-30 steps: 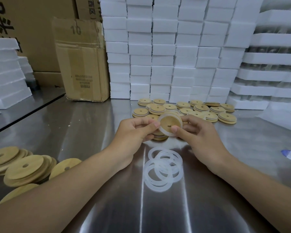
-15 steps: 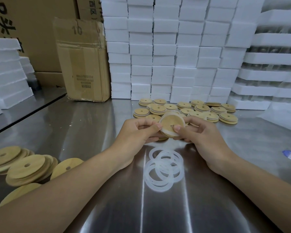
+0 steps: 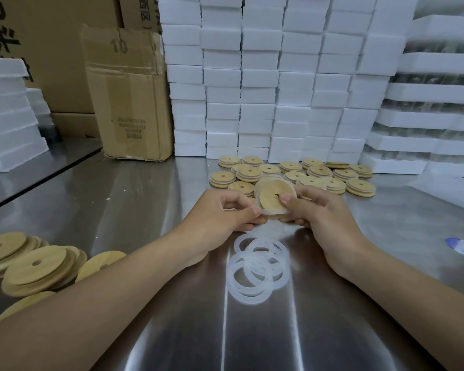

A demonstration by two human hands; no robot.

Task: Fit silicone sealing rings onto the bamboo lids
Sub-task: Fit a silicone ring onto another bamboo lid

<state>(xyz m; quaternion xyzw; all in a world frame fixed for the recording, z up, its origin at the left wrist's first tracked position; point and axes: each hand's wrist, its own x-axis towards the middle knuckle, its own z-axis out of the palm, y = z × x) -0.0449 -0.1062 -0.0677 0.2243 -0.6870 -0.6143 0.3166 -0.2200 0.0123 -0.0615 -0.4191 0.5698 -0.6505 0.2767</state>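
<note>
Left hand: your left hand [image 3: 220,212], at frame centre, pinches the silicone ring [image 3: 268,211] at the lower-left rim of the lid.
Right hand: your right hand [image 3: 324,218] grips the bamboo lid [image 3: 272,192], thumb on its face by the hole.
Lid position: tilted, held above the steel table [image 3: 145,199].
Below your hands: loose rings [image 3: 257,266] in an overlapping heap.
Behind your hands: stacked lids [image 3: 332,175].
Lower left: bare lids [image 3: 35,266].

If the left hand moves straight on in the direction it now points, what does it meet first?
The left hand pinches the rim of the bamboo lid, so that lid comes first. Just beyond it would probably be the right hand, which holds the same lid, though depth is unclear.
</note>
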